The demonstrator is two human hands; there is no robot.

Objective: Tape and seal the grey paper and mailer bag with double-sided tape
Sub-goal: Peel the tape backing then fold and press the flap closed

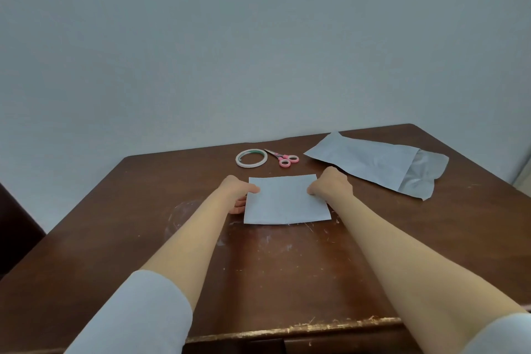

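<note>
Wall [258, 37]: plain pale grey-blue, fills the upper half of the frame.

Desk [287, 267]: dark brown wood, scuffed with pale scratches at centre, near edge chipped.

Mailer bag [370, 162]: grey, lies flat at right of centre near the desk's far edge, its open flap end toward the right edge of the frame. Well apart from both hands.

Grey paper [284, 201]: rectangular sheet, flat on the desk at frame centre, between the two hands.

Left hand [238, 191]: grip closed on the paper's left edge, thumb on top, fingers at the underside.

Right hand [330, 182]: grip curled onto the paper's upper right edge, thumb on the sheet; fingertips hidden.

Double-sided tape roll [249, 165]: white ring, flat, just above the paper.

Scissors [284, 158]: pink handles, just right of the roll, blades pointing to the upper left.
</note>
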